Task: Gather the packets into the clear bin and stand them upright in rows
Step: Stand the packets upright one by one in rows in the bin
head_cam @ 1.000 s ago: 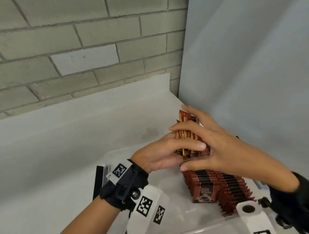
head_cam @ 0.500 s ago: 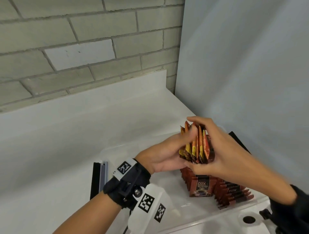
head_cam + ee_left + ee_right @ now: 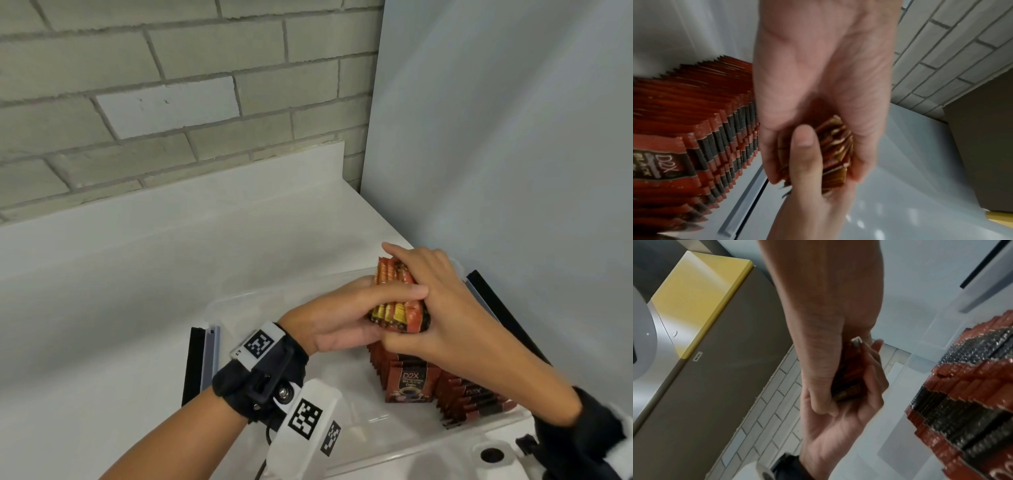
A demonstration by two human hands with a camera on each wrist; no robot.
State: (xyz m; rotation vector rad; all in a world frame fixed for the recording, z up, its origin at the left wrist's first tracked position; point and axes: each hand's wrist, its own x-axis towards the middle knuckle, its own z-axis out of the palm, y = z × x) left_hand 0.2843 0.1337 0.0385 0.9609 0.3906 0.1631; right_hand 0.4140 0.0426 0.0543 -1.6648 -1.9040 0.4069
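Note:
A bundle of orange-red packets is held above the clear bin, squeezed between both hands. My left hand grips it from the left, thumb laid across its face. My right hand wraps it from the right, fingers over the top edges. Below the hands, a row of red-and-black D2X packets stands upright in the bin's right half. The wrist views show the bundle between the palms and the standing row beside it.
The bin sits on a white counter in a corner, with a brick wall behind and a grey panel to the right. Black-and-grey strips lie along the bin's left and right sides. A yellow-topped cabinet shows in the right wrist view.
The packets, fanned out half a second ago, are now pressed into a tighter bundle. My left thumb has come across its face and my right fingers have closed over the top.

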